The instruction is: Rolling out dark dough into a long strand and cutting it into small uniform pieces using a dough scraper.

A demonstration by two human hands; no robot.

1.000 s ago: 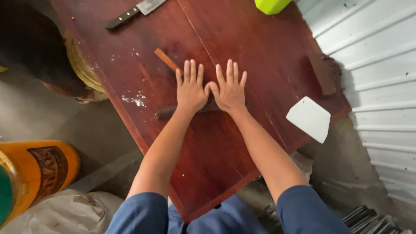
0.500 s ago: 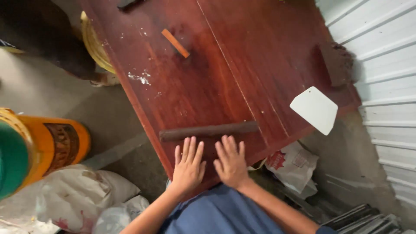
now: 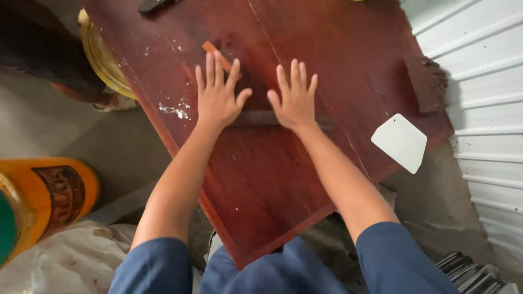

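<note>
Flat, fingers apart, two hands, left hand (image 3: pixel 218 100) and right hand (image 3: pixel 294 100), press one dark clay roll (image 3: pixel 261 118).

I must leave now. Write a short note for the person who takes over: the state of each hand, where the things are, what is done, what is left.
Left hand: open, flat, palm pressing on the dark roll.
Right hand: open, flat, on the same roll.
The roll lies crosswise on the red-brown wooden board, already long and thin.
White scraper at the board's right edge; dark lump at the far right; small orange stick beyond the left fingertips; knife handle at the far edge.
Done: roll formed. Left: the lump is untouched.
</note>
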